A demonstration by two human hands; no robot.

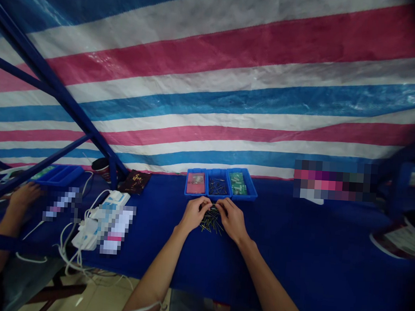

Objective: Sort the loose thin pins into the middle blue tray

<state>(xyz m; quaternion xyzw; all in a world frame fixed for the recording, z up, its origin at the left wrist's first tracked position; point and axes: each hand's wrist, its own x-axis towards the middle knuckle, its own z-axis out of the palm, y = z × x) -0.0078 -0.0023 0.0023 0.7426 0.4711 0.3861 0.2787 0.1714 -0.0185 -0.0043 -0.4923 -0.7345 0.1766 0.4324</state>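
Note:
Just in front of a row of blue bins, my left hand (194,214) and my right hand (233,219) come close together over a loose pile of thin metal pins (212,222). The thumb and fingers of each hand are pinched. Whatever lies between the fingertips is too small to make out. The left bin (195,193) holds pink pieces with something pale on top. More thin pins (218,186) lie in the middle bin. In the right bin are green pieces (237,183) that look like small circuit boards.
A white power strip (98,221) with tangled cables and a dark packet (134,182) lie to the left. Beyond a blue metal frame (61,95) is another person's hand (25,195) by a blue tray (60,174). A round container (401,237) stands far right on the blue table.

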